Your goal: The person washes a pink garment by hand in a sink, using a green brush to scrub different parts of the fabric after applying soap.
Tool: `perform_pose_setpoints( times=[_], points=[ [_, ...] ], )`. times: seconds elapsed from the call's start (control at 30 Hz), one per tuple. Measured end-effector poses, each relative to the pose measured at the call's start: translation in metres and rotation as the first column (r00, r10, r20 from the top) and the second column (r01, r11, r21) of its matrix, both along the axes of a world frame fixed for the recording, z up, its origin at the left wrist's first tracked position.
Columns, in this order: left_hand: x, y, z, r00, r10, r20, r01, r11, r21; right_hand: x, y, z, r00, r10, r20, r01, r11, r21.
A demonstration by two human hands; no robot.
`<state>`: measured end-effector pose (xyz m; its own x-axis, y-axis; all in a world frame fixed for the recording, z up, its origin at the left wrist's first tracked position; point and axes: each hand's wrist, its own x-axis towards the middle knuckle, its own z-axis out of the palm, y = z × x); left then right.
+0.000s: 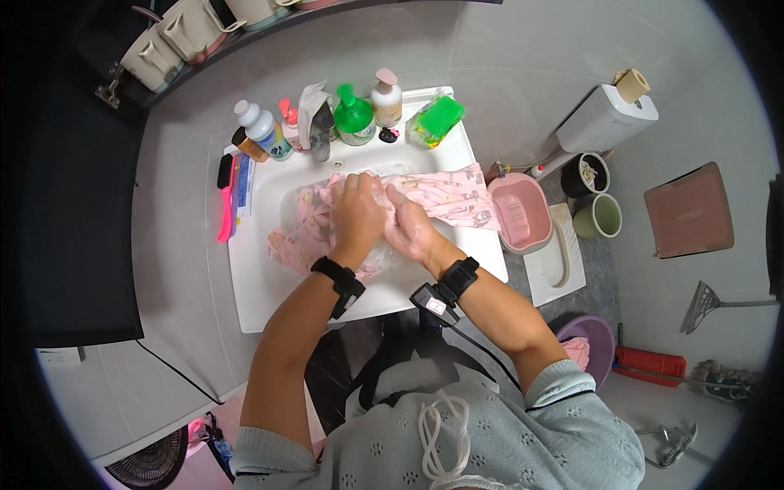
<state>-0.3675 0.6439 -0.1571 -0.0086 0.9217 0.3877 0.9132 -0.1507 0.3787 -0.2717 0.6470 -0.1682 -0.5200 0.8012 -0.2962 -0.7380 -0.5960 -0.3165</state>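
Observation:
A wet pink printed garment (450, 195) lies partly in sudsy water in a white washbasin (251, 294), with one end spread over the basin's right rim. My left hand (357, 211) is closed over the bunched middle of the cloth. Against it, my right hand (409, 223) grips the same cloth from the right, palm turned up and wet with foam. The two hands meet at the basin's middle, and the cloth between them is mostly hidden by my fingers.
Along the back rim stand a white bottle (263, 131), a green pump bottle (354, 119), a white pump bottle (386, 101) and a green sponge pack (438, 121). A pink brush (225, 202) lies at the left rim. Right of the basin is a pink plastic tub (520, 211).

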Motion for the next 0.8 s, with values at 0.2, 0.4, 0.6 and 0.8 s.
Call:
perform_pose_setpoints(
  times=[0.2,0.4,0.6,0.8],
  points=[
    [0.013,-0.007,-0.002,0.989,-0.050,0.142,0.055,0.998,-0.032,0.011,0.004,0.006,1.000,0.001,0.021,0.000,0.998,-0.065],
    [-0.002,-0.010,-0.017,0.988,-0.059,0.139,0.046,0.994,0.096,0.022,0.001,0.015,0.985,0.006,-0.173,-0.007,1.000,-0.005],
    [0.017,-0.014,0.019,0.989,-0.115,0.091,0.129,0.979,-0.158,0.032,-0.007,0.029,0.976,0.105,-0.191,-0.116,0.992,-0.046],
    [0.011,-0.018,0.007,0.925,-0.131,0.356,0.300,0.827,-0.476,0.029,-0.011,-0.006,0.994,-0.077,-0.083,0.070,0.994,-0.081]
  ],
)
